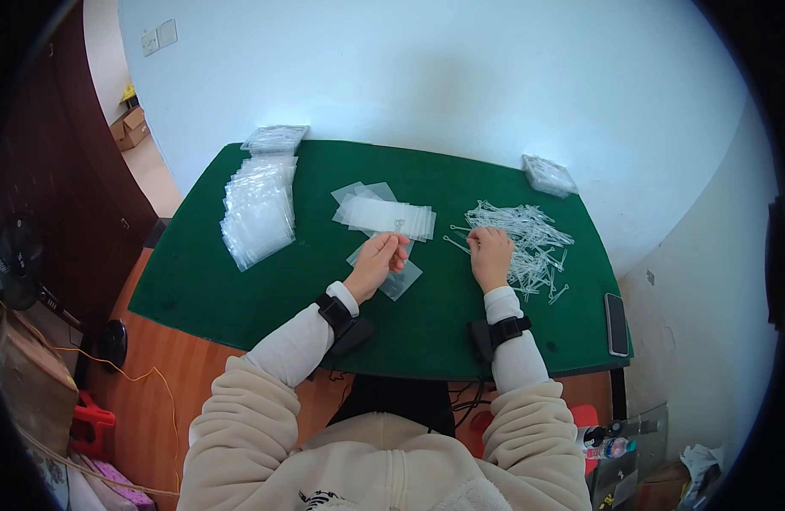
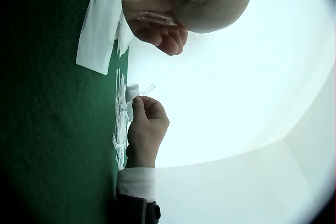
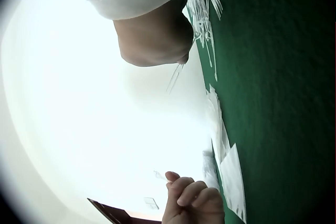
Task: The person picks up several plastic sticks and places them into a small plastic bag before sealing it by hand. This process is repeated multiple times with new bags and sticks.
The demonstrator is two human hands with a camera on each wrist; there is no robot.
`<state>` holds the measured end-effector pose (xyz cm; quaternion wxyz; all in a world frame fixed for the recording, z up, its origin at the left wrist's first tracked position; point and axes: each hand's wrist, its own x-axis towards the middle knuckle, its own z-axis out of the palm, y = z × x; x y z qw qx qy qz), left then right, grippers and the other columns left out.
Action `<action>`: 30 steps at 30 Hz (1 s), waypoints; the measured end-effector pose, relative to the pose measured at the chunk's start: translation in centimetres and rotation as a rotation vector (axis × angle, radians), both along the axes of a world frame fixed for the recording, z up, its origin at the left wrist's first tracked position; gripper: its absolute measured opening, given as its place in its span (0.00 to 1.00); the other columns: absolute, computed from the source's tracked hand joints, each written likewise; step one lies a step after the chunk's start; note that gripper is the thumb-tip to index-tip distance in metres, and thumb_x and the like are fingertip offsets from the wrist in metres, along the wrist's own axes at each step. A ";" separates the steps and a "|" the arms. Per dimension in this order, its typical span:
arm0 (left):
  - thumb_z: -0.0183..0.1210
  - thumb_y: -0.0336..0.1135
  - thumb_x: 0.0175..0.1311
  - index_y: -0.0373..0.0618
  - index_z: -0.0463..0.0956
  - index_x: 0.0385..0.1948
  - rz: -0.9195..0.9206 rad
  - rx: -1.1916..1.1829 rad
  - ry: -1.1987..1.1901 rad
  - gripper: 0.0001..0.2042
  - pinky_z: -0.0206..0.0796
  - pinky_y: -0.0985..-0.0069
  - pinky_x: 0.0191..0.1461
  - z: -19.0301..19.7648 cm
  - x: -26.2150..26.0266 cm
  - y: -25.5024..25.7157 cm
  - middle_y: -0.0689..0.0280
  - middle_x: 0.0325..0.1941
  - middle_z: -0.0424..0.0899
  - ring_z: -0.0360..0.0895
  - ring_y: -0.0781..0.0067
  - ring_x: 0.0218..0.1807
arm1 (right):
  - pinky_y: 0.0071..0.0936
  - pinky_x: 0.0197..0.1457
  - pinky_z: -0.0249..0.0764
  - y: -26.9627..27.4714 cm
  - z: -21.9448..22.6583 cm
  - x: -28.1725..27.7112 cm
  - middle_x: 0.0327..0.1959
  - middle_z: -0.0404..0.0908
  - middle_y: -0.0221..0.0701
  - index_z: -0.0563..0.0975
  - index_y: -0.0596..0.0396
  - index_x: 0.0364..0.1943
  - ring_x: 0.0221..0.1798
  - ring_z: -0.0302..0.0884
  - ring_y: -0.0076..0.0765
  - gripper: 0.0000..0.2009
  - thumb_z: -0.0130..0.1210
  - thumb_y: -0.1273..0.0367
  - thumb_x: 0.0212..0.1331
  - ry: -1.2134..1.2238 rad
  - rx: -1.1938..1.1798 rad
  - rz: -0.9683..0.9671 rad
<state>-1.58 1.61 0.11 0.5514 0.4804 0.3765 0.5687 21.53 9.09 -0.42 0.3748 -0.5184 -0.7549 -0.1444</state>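
The left hand (image 1: 379, 262) is raised over the middle of the table, fingers curled round small clear sticks (image 2: 157, 18) lying against its palm and fingers. Thumb and fingertips of the right hand (image 1: 492, 255) pinch thin clear sticks (image 2: 149, 89), whose ends stick out toward the left. That hand is at the left edge of a loose pile of clear looped sticks (image 1: 529, 230). Flat clear bags (image 1: 388, 215) lie overlapping beyond the left hand, with more bags (image 1: 401, 281) partly behind it.
A long fanned stack of clear bags (image 1: 260, 209) lies on the green table (image 1: 205, 289) at the left. Filled packs stand at the back left (image 1: 276, 139) and back right (image 1: 549, 175). A phone (image 1: 616, 324) lies at the right edge, and a wall (image 1: 443, 94) rises behind.
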 end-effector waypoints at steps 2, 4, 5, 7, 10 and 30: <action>0.42 0.38 0.70 0.41 0.72 0.39 0.002 -0.014 0.001 0.12 0.62 0.84 0.32 0.0 0.1 0.0 0.70 0.27 0.72 0.67 0.83 0.26 | 0.37 0.45 0.59 -0.1 0.2 -0.1 0.28 0.76 0.27 0.75 0.47 0.25 0.38 0.69 0.38 0.03 0.58 0.68 0.47 0.052 -0.033 0.056; 0.42 0.38 0.70 0.41 0.72 0.39 0.000 -0.005 0.008 0.12 0.62 0.84 0.32 -0.2 0.0 0.0 0.70 0.27 0.72 0.68 0.83 0.27 | 0.38 0.44 0.59 -0.2 0.1 0.0 0.27 0.76 0.27 0.75 0.47 0.25 0.38 0.69 0.39 0.04 0.58 0.67 0.47 0.048 -0.040 0.050; 0.42 0.38 0.70 0.41 0.72 0.39 -0.003 0.005 0.016 0.12 0.62 0.84 0.32 -0.2 -0.1 0.1 0.70 0.27 0.72 0.68 0.83 0.27 | 0.38 0.44 0.59 -0.2 0.1 0.0 0.27 0.75 0.27 0.75 0.47 0.25 0.38 0.69 0.39 0.04 0.59 0.67 0.47 0.045 -0.045 0.044; 0.42 0.38 0.70 0.41 0.72 0.39 -0.007 0.016 0.025 0.12 0.62 0.84 0.32 -0.2 0.0 0.1 0.70 0.27 0.72 0.68 0.83 0.27 | 0.38 0.44 0.59 -0.5 0.4 0.0 0.27 0.75 0.27 0.75 0.47 0.25 0.38 0.69 0.39 0.05 0.60 0.67 0.46 0.044 -0.051 0.036; 0.42 0.38 0.70 0.41 0.72 0.39 0.004 0.009 0.038 0.12 0.62 0.85 0.32 -0.1 0.0 0.0 0.70 0.27 0.72 0.67 0.83 0.27 | 0.36 0.41 0.61 -0.8 0.8 -0.4 0.25 0.75 0.27 0.74 0.49 0.23 0.34 0.70 0.36 0.06 0.59 0.67 0.48 0.125 0.001 0.093; 0.42 0.34 0.67 0.41 0.73 0.35 0.132 0.286 0.497 0.11 0.62 0.82 0.31 -0.7 0.2 0.1 0.68 0.26 0.74 0.68 0.81 0.24 | 0.26 0.30 0.69 -3.7 1.6 -3.7 0.25 0.74 0.31 0.78 0.54 0.27 0.27 0.72 0.37 0.05 0.59 0.76 0.45 0.208 -0.371 0.866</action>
